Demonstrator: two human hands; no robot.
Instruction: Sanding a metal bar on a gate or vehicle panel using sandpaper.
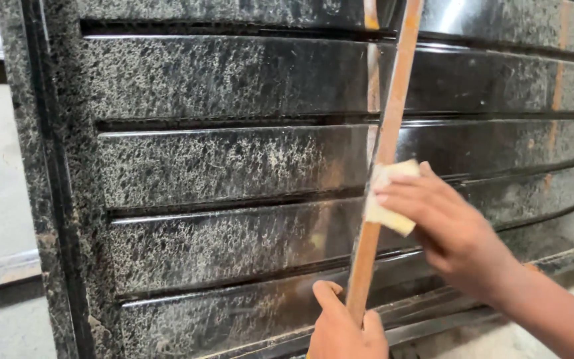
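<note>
I see the left hand [343,326] clenched around the lower end of a long orange-brown strip [385,153] that leans against a black speckled louvered panel [220,166]. The right hand [446,226] grasps a small pale yellow pad [388,199] and presses it on the strip, near its middle.

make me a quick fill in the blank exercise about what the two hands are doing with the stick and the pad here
1. The left hand grips the lower end of a long, thin ____ stick.
2. The right hand presses a small pale ____ against the stick.
3. Behind the stick stands a dark speckled panel with horizontal ____.
4. The pad touches the stick ____ the left hand.

Missing words: orange; pad; slats; above
</note>
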